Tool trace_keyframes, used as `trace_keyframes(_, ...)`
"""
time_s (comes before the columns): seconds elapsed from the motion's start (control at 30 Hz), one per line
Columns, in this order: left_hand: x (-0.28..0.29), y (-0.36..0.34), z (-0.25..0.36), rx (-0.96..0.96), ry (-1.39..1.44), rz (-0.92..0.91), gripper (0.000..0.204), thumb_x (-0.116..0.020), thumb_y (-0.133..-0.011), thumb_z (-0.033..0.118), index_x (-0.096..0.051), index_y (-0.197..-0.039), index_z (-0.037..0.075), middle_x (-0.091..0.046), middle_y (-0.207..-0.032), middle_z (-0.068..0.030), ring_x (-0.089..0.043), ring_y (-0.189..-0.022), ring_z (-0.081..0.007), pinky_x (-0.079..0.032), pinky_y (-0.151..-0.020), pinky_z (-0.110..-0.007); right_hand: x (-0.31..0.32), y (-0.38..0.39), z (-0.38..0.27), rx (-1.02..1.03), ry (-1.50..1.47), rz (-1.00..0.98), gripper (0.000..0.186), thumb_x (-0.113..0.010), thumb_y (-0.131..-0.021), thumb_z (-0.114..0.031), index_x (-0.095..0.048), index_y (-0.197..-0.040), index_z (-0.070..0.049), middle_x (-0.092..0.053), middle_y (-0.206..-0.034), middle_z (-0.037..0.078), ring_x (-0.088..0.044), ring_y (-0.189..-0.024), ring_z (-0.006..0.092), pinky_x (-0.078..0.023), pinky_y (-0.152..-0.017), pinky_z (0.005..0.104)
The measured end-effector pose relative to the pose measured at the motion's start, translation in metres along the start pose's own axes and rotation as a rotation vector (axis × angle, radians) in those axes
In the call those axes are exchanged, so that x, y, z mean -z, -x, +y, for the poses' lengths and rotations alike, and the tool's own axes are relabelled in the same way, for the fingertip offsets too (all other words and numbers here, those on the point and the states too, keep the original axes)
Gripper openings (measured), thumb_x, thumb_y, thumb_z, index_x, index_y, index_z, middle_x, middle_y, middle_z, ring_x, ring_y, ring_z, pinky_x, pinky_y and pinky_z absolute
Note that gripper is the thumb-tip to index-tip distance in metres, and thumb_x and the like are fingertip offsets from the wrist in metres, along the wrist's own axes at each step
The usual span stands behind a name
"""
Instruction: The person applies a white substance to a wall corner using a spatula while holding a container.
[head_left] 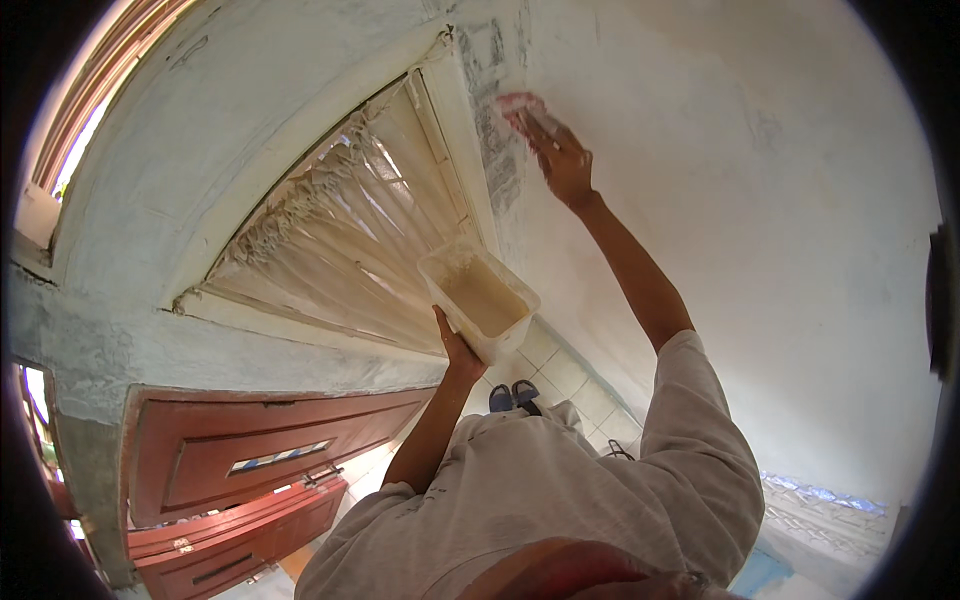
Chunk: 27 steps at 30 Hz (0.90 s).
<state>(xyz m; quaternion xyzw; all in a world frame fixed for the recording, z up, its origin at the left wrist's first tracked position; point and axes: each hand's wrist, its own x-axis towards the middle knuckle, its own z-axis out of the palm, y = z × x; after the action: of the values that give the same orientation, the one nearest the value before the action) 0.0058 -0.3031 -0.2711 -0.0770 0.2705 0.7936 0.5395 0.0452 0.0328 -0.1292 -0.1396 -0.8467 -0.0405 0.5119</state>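
My left hand [462, 358] grips a white rectangular plastic tub [513, 338] from its near left side. The tub is tilted so that a pale, creamy-white mass [482, 300] shows inside. Raised ahead, my right hand [564, 165] is against or very close to the white wall [680, 130], beside a dark, patchy vertical strip [497, 150]. Its fingers are closed on a pinkish, white-smeared pad [522, 103]; motion blur hides what exactly it is.
On the left is a framed window [300, 235] with a gathered cream curtain. Reddish-brown door panels [270, 450] are at the lower left. Below are a tiled floor [565, 372] and my feet in dark sandals [513, 396]. Something dark [940, 300] hangs at the right rim.
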Motion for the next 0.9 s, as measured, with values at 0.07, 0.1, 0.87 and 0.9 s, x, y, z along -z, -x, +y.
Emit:
trace_keyframes(0.07,-0.004,0.001,-0.001,-0.001,0.009,0.016,0.087,-0.044,-0.093,0.080,-0.045,-0.154,0.018,-0.053,-0.149,-0.0095,-0.053,-0.134,-0.0329,-0.044,-0.112,-0.052,0.015,-0.040,-0.005,-0.030,0.029,0.042,0.070,-0.068,-0.081,0.000,-0.058,-0.146,-0.023,-0.066,-0.131,0.005,-0.069,-0.113,0.0264,-0.064,-0.079,0.0357)
trace_keyframes(0.1,-0.005,0.004,-0.001,0.004,0.010,0.026,0.087,-0.044,-0.093,0.080,-0.045,-0.154,0.018,-0.053,-0.149,-0.0097,-0.053,-0.134,-0.0329,-0.044,-0.112,-0.052,0.024,-0.065,-0.012,-0.012,0.035,0.122,0.069,-0.068,-0.081,0.000,-0.059,-0.146,-0.023,-0.066,-0.131,0.005,-0.069,-0.112,0.0260,-0.064,-0.078,0.0350)
trace_keyframes(0.87,0.009,0.001,0.008,-0.047,-0.028,0.036,0.088,-0.044,-0.092,0.081,-0.044,-0.154,0.019,-0.052,-0.150,-0.0089,-0.052,-0.136,-0.0326,-0.044,-0.113,-0.053,-0.017,0.040,0.019,0.024,-0.040,-0.176,0.071,-0.070,-0.082,-0.004,-0.054,-0.149,-0.019,-0.070,-0.122,0.012,-0.073,-0.098,0.0307,-0.063,-0.077,0.0419)
trace_keyframes(0.9,0.013,-0.001,0.007,-0.040,0.001,0.015,0.089,-0.044,-0.092,0.082,-0.043,-0.155,0.019,-0.052,-0.150,-0.0095,-0.052,-0.136,-0.0330,-0.044,-0.113,-0.053,-0.006,0.008,0.007,-0.008,-0.044,-0.043,0.067,-0.070,-0.082,-0.002,-0.058,-0.146,-0.019,-0.068,-0.100,0.012,-0.069,-0.083,0.0316,-0.060,-0.070,0.0416)
